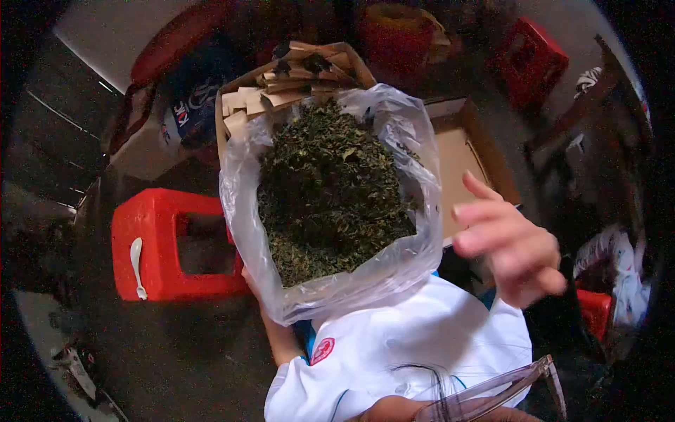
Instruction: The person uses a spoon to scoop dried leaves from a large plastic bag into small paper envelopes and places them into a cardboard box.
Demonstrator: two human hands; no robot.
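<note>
Dried leaves (330,190): dark green to brownish, crumbled, loose heap, some paler bits on top. Lying inside clear plastic bag (246,211). Bag wide open, mouth up, rim crumpled and folded outward, near edge above white shirt (422,330). Flat tan pieces (246,102) just beyond, bunched, overlapping.

White spoon (136,266) — on red stool (158,232)
</note>
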